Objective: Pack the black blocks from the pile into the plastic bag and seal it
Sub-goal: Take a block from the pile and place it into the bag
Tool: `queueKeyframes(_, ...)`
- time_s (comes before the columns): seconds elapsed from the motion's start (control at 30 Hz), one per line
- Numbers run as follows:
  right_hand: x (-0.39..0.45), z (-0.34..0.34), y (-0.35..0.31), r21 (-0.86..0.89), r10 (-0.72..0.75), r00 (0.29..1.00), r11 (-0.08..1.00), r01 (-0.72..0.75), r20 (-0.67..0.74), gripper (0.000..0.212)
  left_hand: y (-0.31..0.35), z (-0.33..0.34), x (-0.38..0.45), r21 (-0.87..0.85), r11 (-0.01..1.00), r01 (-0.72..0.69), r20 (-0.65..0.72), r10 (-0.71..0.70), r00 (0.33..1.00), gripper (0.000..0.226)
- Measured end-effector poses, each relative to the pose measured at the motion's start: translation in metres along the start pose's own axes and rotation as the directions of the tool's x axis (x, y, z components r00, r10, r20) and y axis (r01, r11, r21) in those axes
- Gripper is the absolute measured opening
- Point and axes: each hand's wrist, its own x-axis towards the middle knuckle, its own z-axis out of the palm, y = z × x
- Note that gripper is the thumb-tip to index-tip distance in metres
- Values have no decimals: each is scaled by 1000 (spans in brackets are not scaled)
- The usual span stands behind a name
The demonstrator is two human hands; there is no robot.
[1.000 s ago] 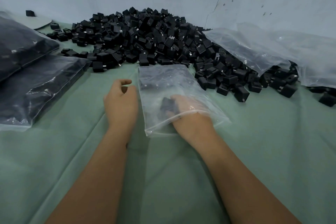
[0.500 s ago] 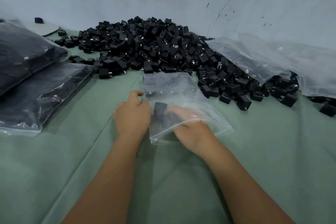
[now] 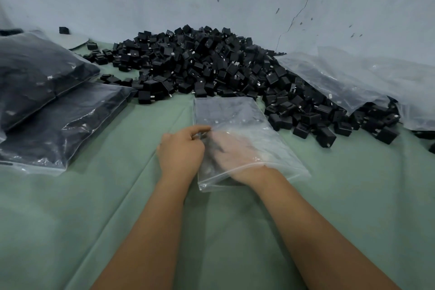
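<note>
A clear plastic bag (image 3: 237, 115) lies on the green cloth in front of a big pile of black blocks (image 3: 200, 63). My right hand (image 3: 235, 155) is inside the bag through its near opening, blurred behind the plastic. Dark block shapes (image 3: 211, 147) show by its fingertips, and whether the fingers hold them is unclear. My left hand (image 3: 181, 150) is outside at the bag's left edge, its thumb and curled fingers pinching the plastic there.
Two filled bags of black blocks (image 3: 42, 92) lie stacked at the left. Empty clear bags (image 3: 341, 77) rest over the pile's right side. Loose blocks (image 3: 324, 134) spread to the right of the bag. A grey-blue wall stands behind. Green cloth (image 3: 94, 207) covers the near table.
My left hand has moved right from the cloth to the bag's left edge and taken hold of it. My right hand has shifted left inside the bag.
</note>
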Motion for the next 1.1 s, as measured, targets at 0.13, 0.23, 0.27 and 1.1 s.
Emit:
queueKeyframes(0.13,-5,3,4,-98,-120,992,988,117,-27,27,2,0,-2,8,1000,-4,-14,4,1000,54)
queueKeyframes(0.23,0,4,6,-14,-67,998,998,67,7,27,1,0,-2,17,1000,-18,-41,19,999,54)
queueKeyframes(0.27,2,5,5,10,-42,999,999,42,13,28,0,0,-1,14,1000,-18,-42,19,999,56)
queueKeyframes(1.1,-66,-71,124,320,528,510,838,-442,-679,38,-3,6,3,63,961,-269,-266,276,924,28)
